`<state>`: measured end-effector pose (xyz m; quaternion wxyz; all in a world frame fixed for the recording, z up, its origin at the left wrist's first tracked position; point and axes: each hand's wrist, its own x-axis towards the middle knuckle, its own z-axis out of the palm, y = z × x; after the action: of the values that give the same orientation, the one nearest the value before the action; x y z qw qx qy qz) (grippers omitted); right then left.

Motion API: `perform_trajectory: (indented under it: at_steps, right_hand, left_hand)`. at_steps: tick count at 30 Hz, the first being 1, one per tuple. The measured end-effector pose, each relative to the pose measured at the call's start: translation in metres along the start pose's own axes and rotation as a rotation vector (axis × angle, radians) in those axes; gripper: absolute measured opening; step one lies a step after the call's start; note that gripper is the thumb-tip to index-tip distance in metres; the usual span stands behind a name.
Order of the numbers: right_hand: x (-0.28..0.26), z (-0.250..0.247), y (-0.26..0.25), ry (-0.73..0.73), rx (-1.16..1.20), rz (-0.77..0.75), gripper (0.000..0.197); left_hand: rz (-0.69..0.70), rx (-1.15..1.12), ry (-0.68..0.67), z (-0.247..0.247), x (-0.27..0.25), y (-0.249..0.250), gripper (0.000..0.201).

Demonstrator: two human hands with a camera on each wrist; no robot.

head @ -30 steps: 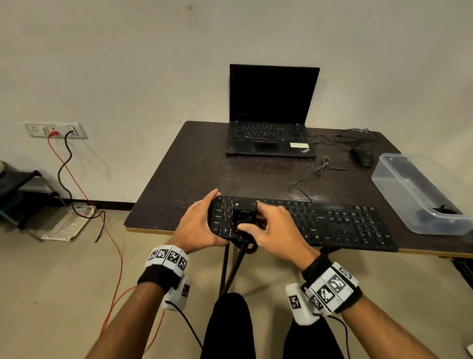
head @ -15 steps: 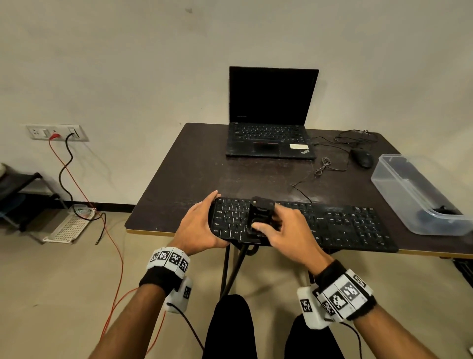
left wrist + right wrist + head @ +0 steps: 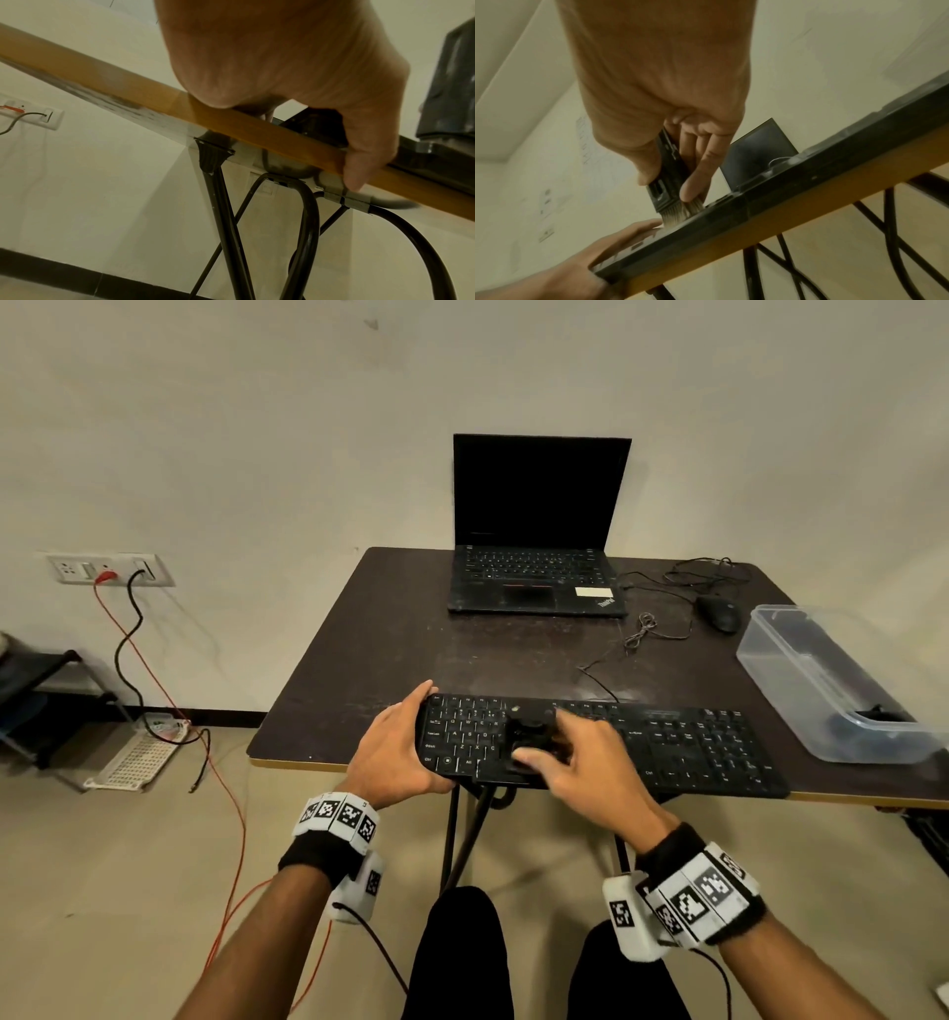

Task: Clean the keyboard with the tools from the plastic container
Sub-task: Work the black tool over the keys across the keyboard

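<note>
A black keyboard lies along the front edge of the dark table. My left hand grips the keyboard's left end, with the thumb at the near edge and the fingers round the far corner. My right hand pinches a small black brush over the keys left of the keyboard's middle. In the right wrist view the brush stands nearly upright, its pale bristles pressed on the keyboard. The clear plastic container sits at the table's right with a dark item in its near end.
An open black laptop stands at the back of the table. A black mouse and loose cables lie right of it. Black table legs run under the front edge. A wall socket with cords is at the left.
My right hand has carried the brush a little to the right along the keys. The left hand stays at the keyboard's left end.
</note>
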<state>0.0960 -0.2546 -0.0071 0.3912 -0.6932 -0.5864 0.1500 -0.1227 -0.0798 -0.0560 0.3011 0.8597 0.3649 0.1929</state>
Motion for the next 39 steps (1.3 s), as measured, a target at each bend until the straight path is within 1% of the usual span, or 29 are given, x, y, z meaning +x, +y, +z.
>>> perform_trajectory:
  at_steps: [1, 2, 5, 6, 9, 10, 11, 13, 14, 15, 17, 18, 22, 23, 26, 27, 30, 31, 34, 35, 39]
  right_hand:
    - [0.000, -0.003, 0.002, 0.036, 0.005, 0.021, 0.030]
    - [-0.001, -0.003, 0.004, 0.033, 0.016, 0.024, 0.030]
    - [-0.011, -0.001, 0.002, -0.083, 0.046, -0.019, 0.028]
    - [-0.012, -0.002, 0.002, -0.078, 0.035, -0.020, 0.028]
    - [-0.009, -0.010, 0.009, 0.081, 0.022, 0.048, 0.032]
    - [-0.009, -0.011, 0.011, 0.097, 0.034, 0.056, 0.032]
    - [-0.011, -0.010, 0.011, 0.075, 0.047, 0.045, 0.031]
    - [-0.016, -0.007, 0.009, -0.018, 0.057, 0.003, 0.026]
    - [-0.018, -0.008, 0.009, -0.029, 0.047, 0.001, 0.025]
    - [-0.016, -0.010, 0.010, 0.001, 0.031, 0.015, 0.026]
    - [-0.012, -0.014, 0.013, 0.105, 0.014, 0.061, 0.031]
    - [-0.012, -0.015, 0.015, 0.123, 0.022, 0.062, 0.031]
    - [-0.022, -0.012, 0.012, -0.004, 0.034, -0.007, 0.024]
    - [-0.022, -0.014, 0.015, 0.020, 0.010, 0.004, 0.025]
    - [-0.024, -0.023, 0.028, 0.186, 0.012, 0.092, 0.023]
    - [-0.027, -0.024, 0.030, 0.198, 0.017, 0.097, 0.021]
    - [-0.037, -0.025, 0.031, 0.128, -0.019, 0.037, 0.022]
    - [-0.037, -0.027, 0.033, 0.133, -0.034, 0.039, 0.024]
    - [-0.038, -0.039, 0.045, 0.258, -0.037, 0.105, 0.027]
    - [-0.040, -0.041, 0.048, 0.283, -0.041, 0.107, 0.028]
    - [-0.057, -0.046, 0.054, 0.236, -0.053, 0.079, 0.027]
  left_hand:
    - [-0.004, -0.002, 0.004, 0.000, 0.000, 0.001, 0.135]
    - [-0.007, -0.004, 0.012, 0.000, 0.000, 0.000, 0.134]
    - [0.007, 0.000, 0.013, 0.001, 0.001, -0.001, 0.134]
    - [0.012, 0.003, 0.008, 0.002, 0.001, -0.002, 0.134]
    - [0.021, 0.014, 0.004, 0.002, 0.001, -0.002, 0.133]
    - [0.019, 0.014, 0.007, 0.002, 0.001, -0.002, 0.133]
    - [0.017, 0.014, 0.011, 0.002, 0.001, -0.002, 0.133]
    - [0.010, 0.017, 0.013, 0.003, 0.002, -0.003, 0.133]
    - [0.009, 0.021, 0.009, 0.004, 0.002, -0.003, 0.133]
    - [0.010, 0.024, 0.007, 0.004, 0.003, -0.004, 0.133]
    - [0.011, 0.027, 0.000, 0.005, 0.004, -0.007, 0.134]
    - [0.015, 0.027, 0.001, 0.005, 0.004, -0.007, 0.133]
    - [0.026, 0.026, 0.005, 0.006, 0.005, -0.008, 0.133]
    - [0.032, 0.029, 0.004, 0.006, 0.006, -0.009, 0.133]
    - [0.039, 0.032, 0.000, 0.007, 0.007, -0.011, 0.133]
    - [0.039, 0.030, 0.007, 0.007, 0.007, -0.012, 0.132]
    - [0.053, 0.041, 0.009, 0.007, 0.005, -0.010, 0.130]
    - [0.053, 0.046, 0.006, 0.007, 0.005, -0.009, 0.130]
    - [0.049, 0.056, -0.007, 0.006, 0.005, -0.010, 0.131]
    - [0.047, 0.055, -0.009, 0.005, 0.006, -0.011, 0.132]
    - [0.063, 0.047, -0.020, 0.006, 0.007, -0.011, 0.133]
